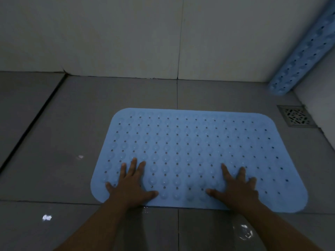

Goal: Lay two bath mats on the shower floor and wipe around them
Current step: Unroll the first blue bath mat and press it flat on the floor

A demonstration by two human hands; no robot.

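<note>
Blue mat (195,142) under both hands (130,185) (palms flat)

A single wide-angle view sits at the person's head, looking forward and steeply down onto the shower floor (76,124) from close above. It faces the far wall (108,33), whose foot crosses the upper frame. Both forearms enter from the bottom edge; straight lines bow toward the edges.
</note>
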